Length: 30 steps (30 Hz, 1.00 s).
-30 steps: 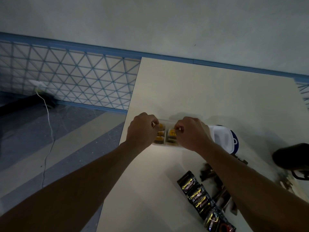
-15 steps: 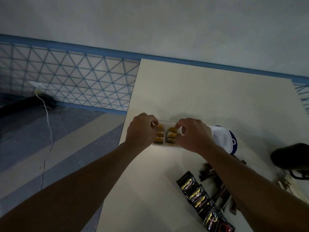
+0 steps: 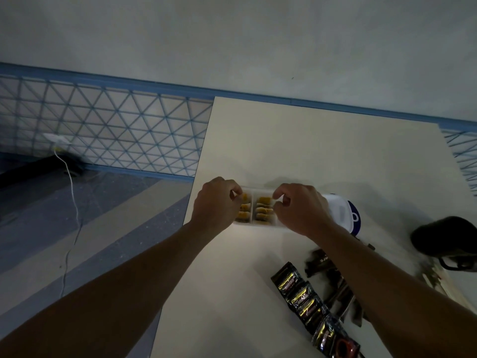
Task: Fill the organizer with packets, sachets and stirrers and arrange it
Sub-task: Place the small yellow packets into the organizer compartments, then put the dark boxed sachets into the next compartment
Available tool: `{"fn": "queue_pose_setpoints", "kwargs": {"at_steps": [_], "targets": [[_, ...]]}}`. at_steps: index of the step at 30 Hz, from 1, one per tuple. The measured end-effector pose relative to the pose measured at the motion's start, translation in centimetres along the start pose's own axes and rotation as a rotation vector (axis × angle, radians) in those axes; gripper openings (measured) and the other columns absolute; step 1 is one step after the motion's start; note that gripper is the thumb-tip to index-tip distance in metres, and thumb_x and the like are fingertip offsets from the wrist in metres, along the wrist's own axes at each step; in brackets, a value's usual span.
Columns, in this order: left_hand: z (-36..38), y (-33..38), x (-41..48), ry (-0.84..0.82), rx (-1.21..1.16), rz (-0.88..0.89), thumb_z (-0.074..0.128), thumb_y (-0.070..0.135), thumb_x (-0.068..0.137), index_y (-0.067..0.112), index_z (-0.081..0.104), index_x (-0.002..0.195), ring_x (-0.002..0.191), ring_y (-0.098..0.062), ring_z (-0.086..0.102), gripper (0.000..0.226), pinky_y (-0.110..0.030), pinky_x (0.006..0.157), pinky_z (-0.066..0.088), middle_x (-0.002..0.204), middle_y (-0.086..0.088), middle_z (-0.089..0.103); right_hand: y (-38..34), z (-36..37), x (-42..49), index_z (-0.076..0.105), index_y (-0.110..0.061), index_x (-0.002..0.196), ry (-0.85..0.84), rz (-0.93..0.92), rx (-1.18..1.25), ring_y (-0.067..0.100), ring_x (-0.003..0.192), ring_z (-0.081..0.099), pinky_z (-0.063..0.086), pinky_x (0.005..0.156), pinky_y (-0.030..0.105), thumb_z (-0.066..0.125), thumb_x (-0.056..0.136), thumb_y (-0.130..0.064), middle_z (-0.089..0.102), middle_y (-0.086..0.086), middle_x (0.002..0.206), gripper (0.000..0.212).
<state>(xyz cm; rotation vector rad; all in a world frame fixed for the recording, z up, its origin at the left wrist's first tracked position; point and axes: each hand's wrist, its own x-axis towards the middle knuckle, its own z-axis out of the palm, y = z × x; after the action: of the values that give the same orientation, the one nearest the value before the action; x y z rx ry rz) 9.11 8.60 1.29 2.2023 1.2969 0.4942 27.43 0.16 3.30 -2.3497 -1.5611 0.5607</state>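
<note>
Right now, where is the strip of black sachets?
In the head view, the strip of black sachets lies on the table at lower right, beside the right forearm, nearer the person than the organizer.

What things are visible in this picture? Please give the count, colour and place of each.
rectangular tabletop: one, cream, centre-right
compartmented plastic organizer: one, white, table's left part
small packets: several, yellow-orange, in two organizer compartments
plastic container with blue mark: one, white, right of organizer
strip of glossy sachets: one, black with gold print, lower right
loose sachets: several, dark brown, beside strip
rounded object: one, black, right edge
cable: one, white, floor
left hand: fingers curled, organizer's left end
right hand: fingers curled, over packets
</note>
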Motion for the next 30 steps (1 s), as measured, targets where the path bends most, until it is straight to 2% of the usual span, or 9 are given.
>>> {"fn": "queue_pose_setpoints", "kwargs": {"at_steps": [5,8,11,13,16,19,23,26,30], "targets": [[-0.4,0.9,-0.4,0.006,-0.043,0.039,0.067,0.026,0.088,0.019,0.074,0.093,0.071,-0.009,0.060,0.011,-0.018,0.059,0.043,0.087,0.002,0.069,0.2,-0.7,-1.8,0.072,-0.029,0.103,0.029,0.039,0.023,0.012,0.082,0.062,0.047,0.068,0.027,0.061,0.088,-0.024,0.071,-0.012,0.093,0.019],[-0.5,1.7,-0.9,-0.015,-0.074,0.035,0.066,0.024,0.089,0.021,0.074,0.093,0.069,-0.005,0.061,0.009,-0.014,0.058,0.043,0.085,0.007,0.071,0.6,-0.8,-3.2,0.073,-0.029,0.103,0.057,0.061,0.045,0.013,0.087,0.065,0.053,0.073,0.030,0.060,0.089,-0.023,0.074,-0.010,0.097,0.020],[-0.4,2.7,-1.7,-0.043,-0.137,0.063,0.066,0.022,0.089,0.021,0.074,0.092,0.071,-0.006,0.065,0.009,-0.024,0.066,0.054,0.083,0.008,0.073,1.1,-0.9,-4.9,0.074,-0.026,0.105,0.067,0.075,0.066,0.009,0.087,0.065,0.052,0.073,0.026,0.061,0.090,-0.021,0.075,-0.010,0.097,0.020],[-0.3,3.6,-2.7,-0.081,-0.171,0.071,0.067,0.021,0.088,0.021,0.075,0.092,0.075,-0.007,0.065,0.009,-0.025,0.070,0.055,0.085,0.008,0.073,1.5,-1.0,-6.4,0.075,-0.025,0.105,0.070,0.096,0.104,0.006,0.082,0.064,0.050,0.071,0.024,0.061,0.091,-0.020,0.074,-0.011,0.096,0.019],[0.3,4.9,-4.2,-0.140,-0.212,0.074,0.067,0.019,0.086,0.020,0.075,0.089,0.075,-0.007,0.063,0.008,-0.018,0.070,0.049,0.083,0.008,0.072,2.3,-1.0,-8.8,0.074,-0.025,0.103,0.066,0.112,0.134,-0.006,0.063,0.055,0.043,0.061,0.019,0.062,0.092,-0.020,0.073,-0.011,0.094,0.017],[1.5,5.7,-5.8,-0.224,-0.239,0.094,0.066,0.018,0.088,0.016,0.074,0.094,0.074,-0.005,0.058,0.010,-0.008,0.067,0.042,0.088,0.004,0.072,3.2,-0.8,-11.2,0.074,-0.022,0.107,0.043,0.129,0.133,-0.007,0.065,0.057,0.044,0.060,0.017,0.063,0.092,-0.019,0.074,-0.011,0.094,0.019],[3.3,6.6,-8.3,-0.378,-0.249,0.046,0.069,0.024,0.086,0.020,0.071,0.101,0.083,-0.010,0.063,0.016,-0.022,0.074,0.049,0.091,0.004,0.069,4.6,-0.4,-14.4,0.073,-0.015,0.110,-0.016,0.134,0.146,-0.001,0.075,0.063,0.042,0.066,0.008,0.064,0.094,-0.015,0.075,-0.002,0.097,0.019],[4.5,7.4,-10.1,-0.468,-0.224,0.011,0.070,0.026,0.085,0.020,0.070,0.104,0.084,-0.013,0.063,0.020,-0.024,0.071,0.049,0.094,0.002,0.068,6.0,0.1,-16.6,0.071,-0.015,0.111,-0.082,0.148,0.167,0.002,0.078,0.065,0.052,0.072,0.017,0.065,0.094,-0.018,0.073,-0.002,0.097,0.018],[6.0,8.5,-12.3,-0.528,-0.180,0.015,0.069,0.025,0.083,0.021,0.070,0.101,0.084,-0.017,0.064,0.018,-0.030,0.075,0.054,0.089,0.001,0.068,8.6,1.0,-19.2,0.065,-0.022,0.118,-0.182,0.172,0.120,0.002,0.088,0.064,0.052,0.078,0.020,0.067,0.092,-0.025,0.072,-0.003,0.109,0.026]]}}
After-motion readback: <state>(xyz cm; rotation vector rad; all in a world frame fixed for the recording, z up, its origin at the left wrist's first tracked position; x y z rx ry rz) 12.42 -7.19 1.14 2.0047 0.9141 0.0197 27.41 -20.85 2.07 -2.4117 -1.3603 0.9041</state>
